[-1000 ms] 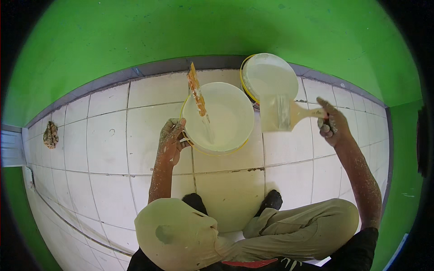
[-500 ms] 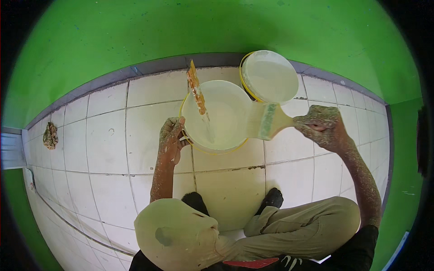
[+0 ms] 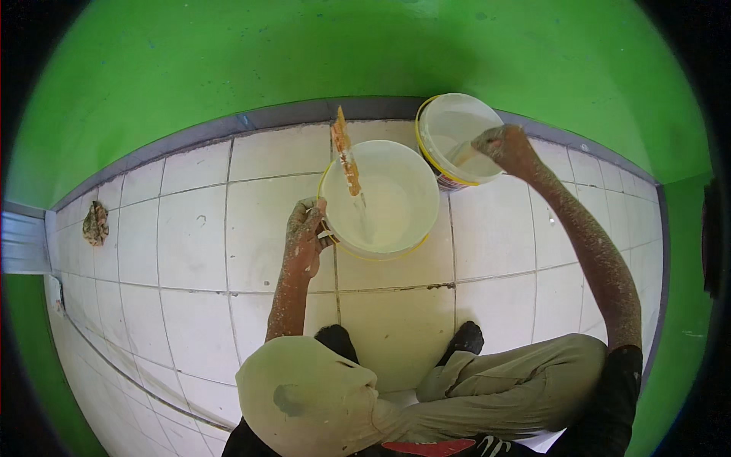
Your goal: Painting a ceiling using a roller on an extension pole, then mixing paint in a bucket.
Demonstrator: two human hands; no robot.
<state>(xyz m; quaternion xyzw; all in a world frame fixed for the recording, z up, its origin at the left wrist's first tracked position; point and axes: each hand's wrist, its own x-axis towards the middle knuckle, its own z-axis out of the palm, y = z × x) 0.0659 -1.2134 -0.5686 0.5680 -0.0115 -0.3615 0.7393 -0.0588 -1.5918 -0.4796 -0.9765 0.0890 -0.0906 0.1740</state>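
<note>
A wide pale bucket (image 3: 396,228) of white paint stands on the tiled floor in front of me. An orange-stained stir stick (image 3: 346,160) leans in it. My left hand (image 3: 304,232), speckled with paint, grips its left rim. Behind it to the right, against the wall, stands a second white bucket with a yellow rim (image 3: 434,156). My right hand (image 3: 502,145) reaches over this far bucket and holds a small pale scoop (image 3: 462,152) lowered inside it; most of the scoop is hidden.
A bright green wall (image 3: 365,53) with a grey skirting runs behind the buckets. A crumpled rag (image 3: 95,222) lies on the white tiles at far left, beside a metal sill (image 3: 23,244). My bent knees and dark shoes (image 3: 466,335) fill the lower edge.
My right hand carried the scoop from beside the near bucket, tipped it at that bucket's rim, then swung up into the far bucket. The left hand stayed on the rim.
</note>
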